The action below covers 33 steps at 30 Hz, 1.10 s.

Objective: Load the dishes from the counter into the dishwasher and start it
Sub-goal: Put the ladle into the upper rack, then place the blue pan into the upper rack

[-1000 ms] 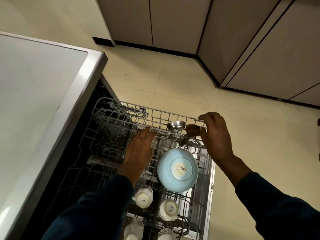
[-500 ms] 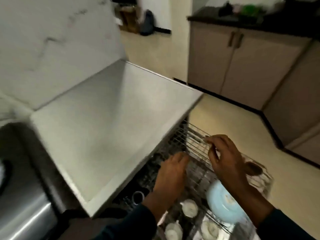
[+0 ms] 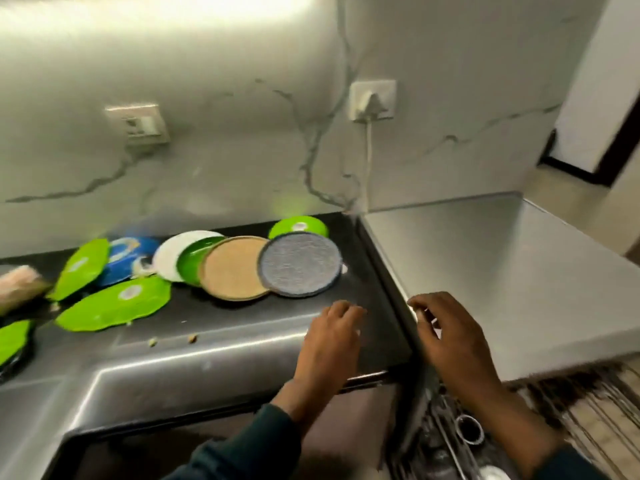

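At the near right, the wire dishwasher rack (image 3: 519,427) shows below the steel counter (image 3: 502,271), a cup (image 3: 469,434) sitting in it. Above the dark counter (image 3: 363,327), the left hand (image 3: 332,344) and right hand (image 3: 450,337) hover with fingers loosely bent, holding nothing. Farther left lie overlapping dishes: a grey plate (image 3: 300,264), a tan plate (image 3: 232,270), green plates (image 3: 116,304) and a blue plate (image 3: 126,259). A wall socket (image 3: 373,99) sits beyond.

Motion blur smears the dishwasher rack (image 3: 561,420) (cut off at the bottom edge); a green plate (image 3: 12,341) and a pinkish object (image 3: 19,287) leave the frame's left side.
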{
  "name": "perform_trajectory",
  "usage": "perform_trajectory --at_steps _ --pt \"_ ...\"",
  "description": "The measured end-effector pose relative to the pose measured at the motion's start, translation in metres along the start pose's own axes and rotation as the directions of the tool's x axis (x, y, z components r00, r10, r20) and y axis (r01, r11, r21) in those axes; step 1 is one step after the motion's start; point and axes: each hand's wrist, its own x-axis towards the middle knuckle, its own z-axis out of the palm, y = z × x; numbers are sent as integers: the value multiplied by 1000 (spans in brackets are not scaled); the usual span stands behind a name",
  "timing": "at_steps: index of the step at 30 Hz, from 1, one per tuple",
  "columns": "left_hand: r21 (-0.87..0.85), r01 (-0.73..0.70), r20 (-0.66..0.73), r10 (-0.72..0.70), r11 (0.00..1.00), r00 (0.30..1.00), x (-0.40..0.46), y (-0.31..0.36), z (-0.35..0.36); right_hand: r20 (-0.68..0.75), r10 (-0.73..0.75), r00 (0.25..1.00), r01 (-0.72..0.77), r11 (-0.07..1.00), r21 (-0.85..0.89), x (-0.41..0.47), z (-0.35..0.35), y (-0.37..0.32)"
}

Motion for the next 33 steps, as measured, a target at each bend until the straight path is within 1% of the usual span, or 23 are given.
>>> perform_trajectory --at_steps 4,6,9,12,16,18,22,24,28,30,33 --pt "72 146 -97 -139 987 986 -33 -67 -55 114 -137 984 128 988 85 22 58 -51" --pt "81 232 -142 -220 969 965 -48 -98 -77 151 -209 966 189 973 135 35 86 -74" --pt "96 342 -201 -318 935 926 -66 -140 -103 188 -272 944 234 951 201 55 126 -106" --pt "107 443 -265 -404 890 876 -77 -181 -124 257 -327 909 260 929 262 71 169 -133" --pt "119 528 -302 -476 841 826 -78 -230 -143 346 -392 853 274 899 343 92 232 -155" --pt "115 582 -336 -520 805 785 -74 -259 -151 395 -407 824 252 886 389 108 268 -164" --pt "116 670 -354 -600 733 718 -62 -311 -162 458 -441 772 215 859 465 138 337 -187" --pt "125 691 -360 -616 712 701 -56 -331 -168 482 -462 745 216 850 480 149 364 -199" --pt "163 740 -378 -651 653 658 -46 -368 -181 598 -468 651 200 865 459 177 425 -217" --pt "164 758 -388 -665 632 638 -41 -385 -188 626 -463 627 225 877 424 193 452 -224" --pt "155 775 -395 -680 613 617 -36 -407 -196 648 -444 619 256 894 368 216 486 -236"
